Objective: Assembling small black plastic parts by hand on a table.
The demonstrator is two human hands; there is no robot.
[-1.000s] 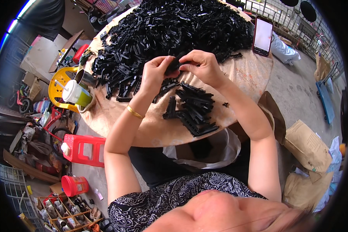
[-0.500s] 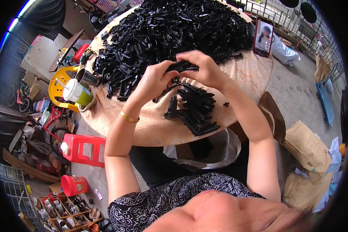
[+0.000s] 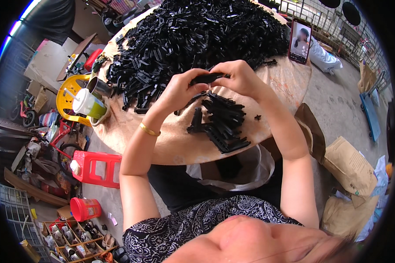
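Between my two hands I hold a long, narrow black plastic part (image 3: pixel 208 78) above the table. My left hand (image 3: pixel 184 89) pinches its left end, and my right hand (image 3: pixel 238 79) has its fingers curled round the right end. Whether it is one part or several pressed together, I cannot tell. Just below my hands, a small stack of similar black strips (image 3: pixel 226 116) lies on the peach tablecloth (image 3: pixel 171 147), with a tiny black piece (image 3: pixel 257 117) to its right. Beyond my hands spreads a large heap of loose black plastic parts (image 3: pixel 197 35).
A propped phone (image 3: pixel 299 41) stands at the table's right edge. At the left are a lidded drink cup (image 3: pixel 88 105), a dark metal cup (image 3: pixel 99 87) and a yellow chair (image 3: pixel 68 98). A red stool (image 3: pixel 96 168) stands lower left; an open white bag (image 3: pixel 261 168) hangs below the table edge.
My right fingers have settled onto the black part, where they were blurred before. My hands stay in nearly the same place, and the stack has not visibly changed.
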